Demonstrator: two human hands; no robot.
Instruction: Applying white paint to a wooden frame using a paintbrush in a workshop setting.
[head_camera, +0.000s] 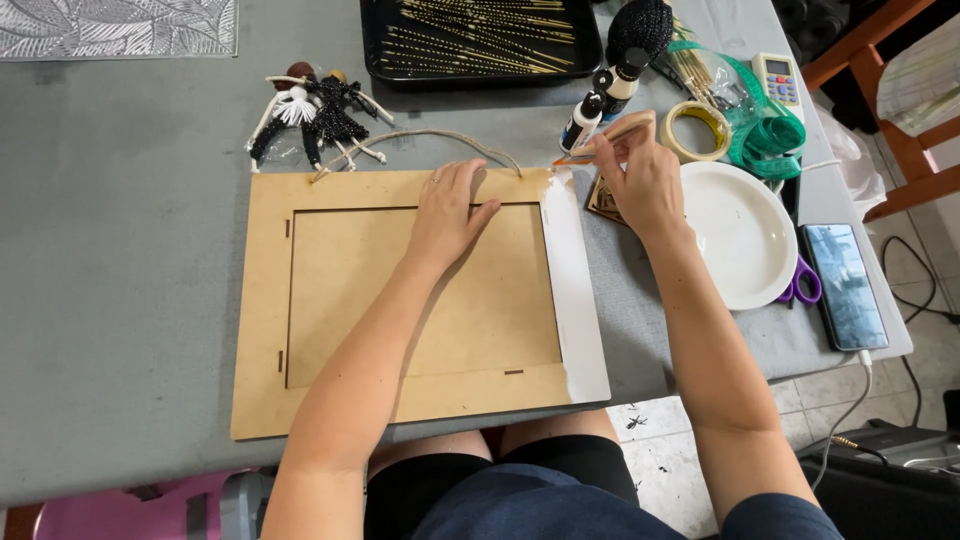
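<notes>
Wood: we see one flat wooden frame (400, 300) lying on the grey table (120, 250) at its near edge, its right strip painted white, a cord loop (430, 135) at its top edge.
Left hand: our left hand (447, 212) lies spread and flat on the frame's upper middle, fingers loosely open, pressing the board and gripping nothing.
Right hand: our right hand (640, 180) is pinched narrowly around one paintbrush (605, 137), whose orange tip meets the frame's top right corner.
Dishes: one white plate (740, 235) sits just right of that hand, near the table's right edge.
Count: two beaded dolls (315, 115) lie beyond the frame's top left corner; one black tray of sticks (480, 40) rests at the far edge; one glue bottle (585, 115), one tape roll (697, 128), one green measuring tape (765, 135).
Right edge: one phone (845, 285) and purple-handled scissors (800, 285), partly hidden under the plate.
</notes>
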